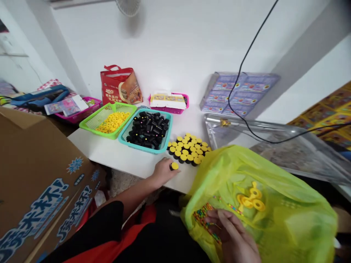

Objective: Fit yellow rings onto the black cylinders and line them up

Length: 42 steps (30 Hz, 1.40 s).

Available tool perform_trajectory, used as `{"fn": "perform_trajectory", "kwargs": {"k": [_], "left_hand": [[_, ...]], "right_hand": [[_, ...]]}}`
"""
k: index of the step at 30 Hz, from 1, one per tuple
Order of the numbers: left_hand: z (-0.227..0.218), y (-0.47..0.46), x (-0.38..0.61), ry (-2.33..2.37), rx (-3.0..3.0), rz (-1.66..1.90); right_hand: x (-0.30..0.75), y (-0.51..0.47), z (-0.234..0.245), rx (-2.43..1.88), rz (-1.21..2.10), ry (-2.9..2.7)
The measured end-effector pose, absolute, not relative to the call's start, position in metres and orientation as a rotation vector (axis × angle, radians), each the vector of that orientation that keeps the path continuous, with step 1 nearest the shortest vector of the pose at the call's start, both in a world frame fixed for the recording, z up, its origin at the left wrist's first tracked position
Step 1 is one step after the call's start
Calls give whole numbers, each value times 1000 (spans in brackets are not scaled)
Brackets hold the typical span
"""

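Yellow-capped black cylinders [189,149] stand grouped beyond the left hand [163,172], which pinches another [173,166]; more black cylinders [146,129] fill the teal basket [142,147]; the right hand [233,235] clutches a lime plastic bag [263,204].

The only thing I could actually read was a big "160" on the red tote bag [109,91], above blurry Chinese lines. The brown cardboard box [38,190] had big blue brush lettering [35,215], too slanted to make out.
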<state>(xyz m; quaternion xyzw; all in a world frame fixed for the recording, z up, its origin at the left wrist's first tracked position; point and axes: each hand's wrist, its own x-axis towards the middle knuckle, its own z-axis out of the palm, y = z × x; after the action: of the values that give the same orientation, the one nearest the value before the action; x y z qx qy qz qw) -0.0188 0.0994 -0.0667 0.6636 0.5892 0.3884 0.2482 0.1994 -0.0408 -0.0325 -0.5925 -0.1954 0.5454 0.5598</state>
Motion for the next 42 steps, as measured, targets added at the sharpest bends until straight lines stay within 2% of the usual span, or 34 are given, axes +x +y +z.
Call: {"fn": "perform_trajectory", "kwargs": {"k": [3, 6, 8, 10, 15, 19, 21, 23, 25, 27, 29, 33, 38, 42], "left_hand": [[-60, 91, -27, 1542, 1869, 1164], [-25, 103, -52, 1570, 2056, 1309], [5, 130, -77, 1846, 2144, 1186], [30, 166, -101, 2251, 2059, 773], [44, 234, -128, 2291, 1972, 453], [46, 237, -125, 2246, 1995, 409], [53, 220, -116, 2249, 1986, 649], [58, 189, -97, 2047, 1923, 1045], [57, 148, -67, 1495, 1828, 1192], [48, 103, -31, 925, 1674, 912], [36, 66, 2, 665, 1532, 676], [18, 36, 39, 599, 1314, 417], [18, 40, 52, 643, 1254, 305], [19, 41, 55, 698, 1409, 465]], "right_hand": [[200, -42, -31, -1413, 1281, -462], [201, -43, -31, -1426, 1255, -490], [201, -43, -31, -1418, 1233, -497], [199, -44, -31, -1399, 1233, -490], [193, -46, -31, -1365, 1236, -512], [194, -44, -32, -1356, 1209, -571], [195, -42, -31, -1365, 1141, -665], [195, -42, -29, -1369, 1048, -812], [195, -42, -23, -1350, 937, -970], [195, -44, -15, -1315, 840, -1133], [198, -46, -6, -1281, 753, -1345], [210, -53, 7, -1238, 607, -1704], [226, -59, 7, -1347, 497, -1789], [243, -54, -5, -1674, 395, -1711]]}}
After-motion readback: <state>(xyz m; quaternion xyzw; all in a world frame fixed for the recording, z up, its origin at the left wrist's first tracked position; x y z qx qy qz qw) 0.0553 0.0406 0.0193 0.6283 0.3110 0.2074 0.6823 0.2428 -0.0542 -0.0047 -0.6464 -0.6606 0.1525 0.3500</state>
